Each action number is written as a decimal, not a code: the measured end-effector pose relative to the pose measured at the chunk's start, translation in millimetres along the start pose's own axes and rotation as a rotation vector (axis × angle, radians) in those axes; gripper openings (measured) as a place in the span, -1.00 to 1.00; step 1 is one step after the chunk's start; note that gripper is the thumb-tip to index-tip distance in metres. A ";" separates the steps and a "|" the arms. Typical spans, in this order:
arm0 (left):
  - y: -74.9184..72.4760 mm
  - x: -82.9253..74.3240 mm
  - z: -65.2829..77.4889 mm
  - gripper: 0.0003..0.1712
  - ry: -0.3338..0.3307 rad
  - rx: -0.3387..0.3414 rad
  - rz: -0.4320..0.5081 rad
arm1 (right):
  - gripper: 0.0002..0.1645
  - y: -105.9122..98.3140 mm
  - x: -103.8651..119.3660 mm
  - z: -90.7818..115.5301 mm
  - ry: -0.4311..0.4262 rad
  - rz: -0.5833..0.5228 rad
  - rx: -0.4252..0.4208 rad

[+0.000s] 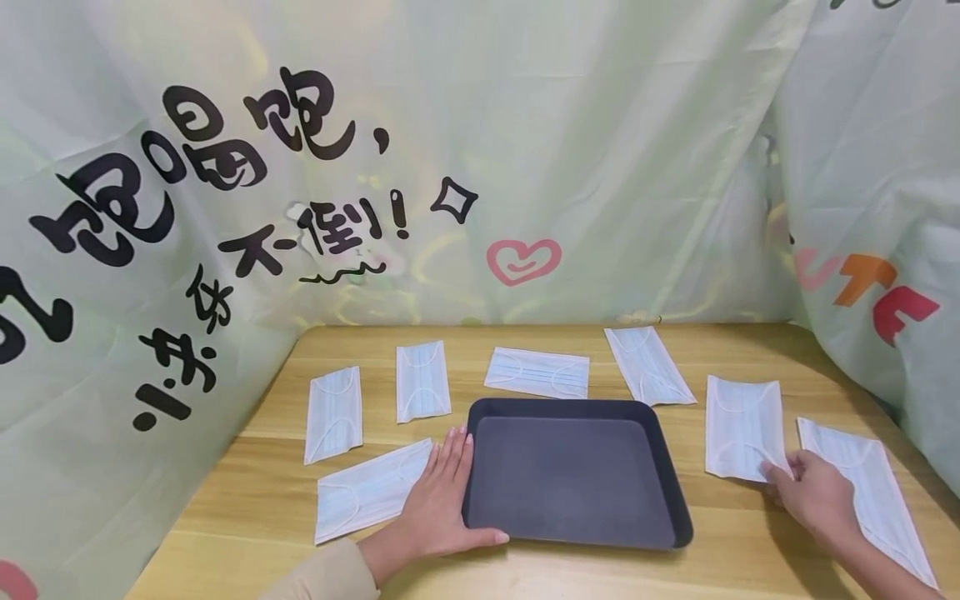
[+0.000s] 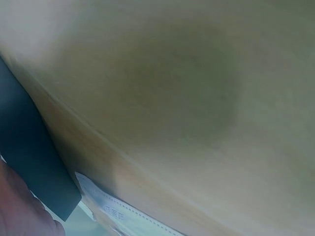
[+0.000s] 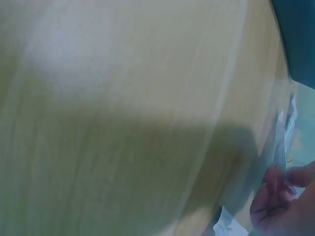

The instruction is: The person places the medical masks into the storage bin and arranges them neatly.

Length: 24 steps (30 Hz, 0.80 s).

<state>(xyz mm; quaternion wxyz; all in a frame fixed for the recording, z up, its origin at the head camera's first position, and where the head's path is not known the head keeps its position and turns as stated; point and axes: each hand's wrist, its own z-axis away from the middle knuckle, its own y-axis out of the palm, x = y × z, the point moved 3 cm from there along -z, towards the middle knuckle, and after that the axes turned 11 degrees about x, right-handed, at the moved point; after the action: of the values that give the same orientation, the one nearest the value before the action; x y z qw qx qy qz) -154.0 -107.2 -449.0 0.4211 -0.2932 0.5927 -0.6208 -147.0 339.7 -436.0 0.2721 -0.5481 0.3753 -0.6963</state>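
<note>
On the cloth to your left, you can read large black characters, 饱喝饱 with a comma; the one before them is cut off at the head view's edge. In the smaller black line below, you can make out 小 first and 不倒! last, with a star after it and a squiggle underneath. A pink heart is printed straight ahead. To your right, coloured letters end in TE. In the left wrist view, the mark on a mask is too blurred to read.
</note>
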 end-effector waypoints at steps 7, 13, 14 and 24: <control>0.4 0.1 -0.4 0.44 -0.018 0.004 -0.007 | -0.66 -9.4 3.9 4.5 -0.065 -0.054 -0.142; -0.9 1.3 -1.5 0.45 -0.019 0.029 0.014 | -0.71 -20.9 13.2 7.0 -0.141 -0.032 -0.238; -1.2 1.8 -1.7 0.45 -0.020 0.029 0.016 | -0.72 -22.2 15.5 7.5 -0.160 -0.024 -0.249; -1.4 2.6 -2.8 0.47 -0.020 0.030 0.024 | -0.80 -27.7 31.5 12.7 -0.295 0.008 -0.377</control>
<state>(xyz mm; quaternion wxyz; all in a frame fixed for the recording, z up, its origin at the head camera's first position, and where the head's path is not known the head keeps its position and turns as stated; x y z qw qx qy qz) -157.8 -108.1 -448.4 0.4386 -0.2859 0.5828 -0.6215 -141.7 327.8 -394.1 0.2195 -0.6834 0.4571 -0.5252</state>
